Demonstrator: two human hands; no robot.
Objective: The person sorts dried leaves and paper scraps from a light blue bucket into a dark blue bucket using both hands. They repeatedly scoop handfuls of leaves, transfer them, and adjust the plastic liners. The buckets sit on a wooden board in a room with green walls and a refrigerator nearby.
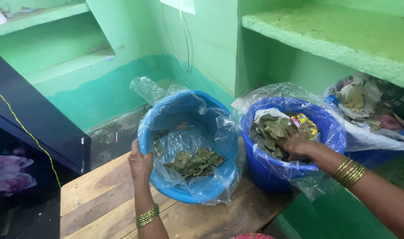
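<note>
My left hand [140,164] grips the near left rim of a light blue bucket [160,116], which is tilted toward me and lined with a clear plastic bag. A small heap of dry green leaves [196,162] lies inside it. My right hand [296,144] reaches into a darker blue bucket [329,128], also lined with clear plastic, and its fingers are closed on the dry leaves [270,130] piled there. A small yellow and red packet [303,120] lies among those leaves. Both wrists wear gold bangles.
Both buckets stand on a wooden plank table [98,194]. A third plastic-lined container [366,106] with leaves and scraps sits at the right, under a green concrete shelf [343,35]. A dark cabinet [38,119] stands at the left against green walls.
</note>
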